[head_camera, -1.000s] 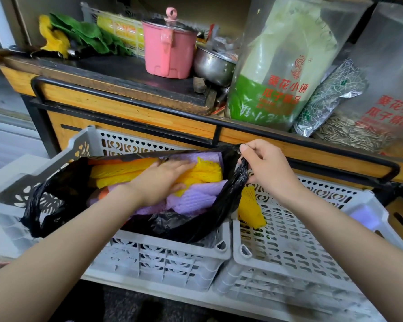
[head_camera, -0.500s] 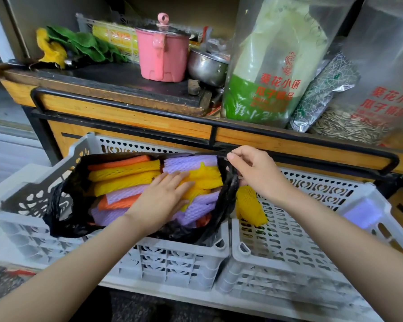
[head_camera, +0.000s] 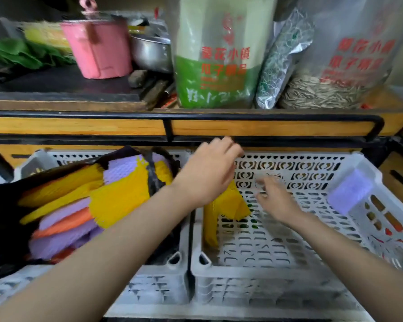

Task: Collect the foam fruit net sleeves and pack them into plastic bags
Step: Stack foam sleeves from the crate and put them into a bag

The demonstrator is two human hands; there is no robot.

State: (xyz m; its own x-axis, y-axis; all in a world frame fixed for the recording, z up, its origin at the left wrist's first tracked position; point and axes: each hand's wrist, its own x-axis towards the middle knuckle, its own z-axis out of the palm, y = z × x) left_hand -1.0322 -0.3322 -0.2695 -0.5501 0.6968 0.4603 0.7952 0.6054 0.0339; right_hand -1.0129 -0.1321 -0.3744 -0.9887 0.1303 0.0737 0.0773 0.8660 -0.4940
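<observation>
**A:** Where is the loose yellow sleeve (head_camera: 230,206) found?

**B:** It is seen in the right crate (head_camera: 254,273), against that crate's left wall. It is bent. One part hangs down the wall with its long axis running from far to near, and a flap is spread toward the right.

**A:** Is it held?

**B:** That cannot be told. Its upper end is covered by the left hand (head_camera: 207,175), which is reached across from the left, and the frame is blurred there. The right hand (head_camera: 277,201) is held just right of the sleeve over the crate floor, with its fingers (head_camera: 263,182) spread and nothing gripped.

**A:** And the other sleeves (head_camera: 116,194)?

**B:** Yellow, purple and orange ones are stacked in the black bag (head_camera: 7,205), which is set in the left crate (head_camera: 154,287). Their long axes are laid roughly left to right, tilted up toward the right. One purple sleeve (head_camera: 350,191) is draped on the right crate's far-right rim.

**A:** What is seen behind?

**B:** A wooden counter (head_camera: 265,127) edged by a black rail (head_camera: 289,117) is seen, with a pink pot (head_camera: 98,47) and seed bags (head_camera: 216,54) carried on it.
</observation>
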